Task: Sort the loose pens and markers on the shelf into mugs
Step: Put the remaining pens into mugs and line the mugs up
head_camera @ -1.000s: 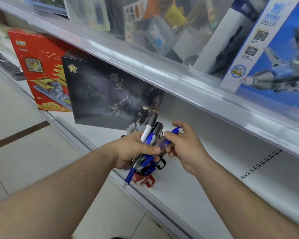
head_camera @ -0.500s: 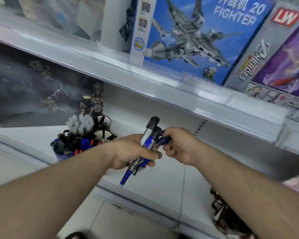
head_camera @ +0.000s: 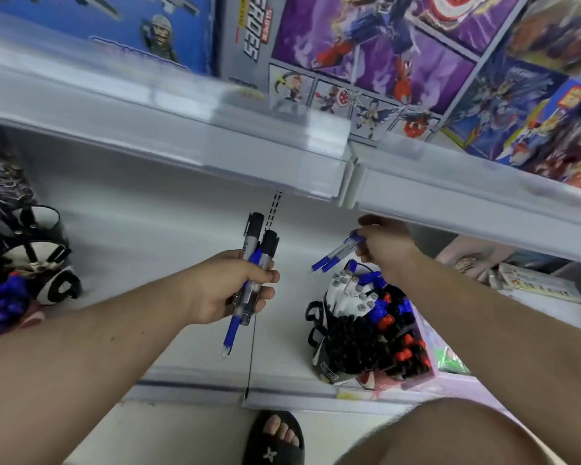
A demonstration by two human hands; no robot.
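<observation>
My left hand (head_camera: pixel 230 286) grips a bundle of pens and markers (head_camera: pixel 254 260): two black-capped markers stick up and a blue pen points down. My right hand (head_camera: pixel 383 246) pinches two blue pens (head_camera: pixel 336 255), held apart from the bundle and just above a group of mugs (head_camera: pixel 359 333) packed with black, blue, red and white pens on the right of the white shelf (head_camera: pixel 188 347). Another group of mugs (head_camera: pixel 31 260) with blue and red pens stands at the far left.
The upper shelf's edge (head_camera: pixel 215 142) overhangs close above my hands, carrying toy boxes (head_camera: pixel 366 55). A pink box (head_camera: pixel 450 357) lies right of the right-hand mugs. My sandalled foot (head_camera: pixel 275 434) and knee (head_camera: pixel 450 434) are below the shelf's front rail.
The view has swung right along the shelf. My right hand has pulled two blue pens out of the bundle and moved right, over the right-hand mugs. My left hand keeps the rest.
</observation>
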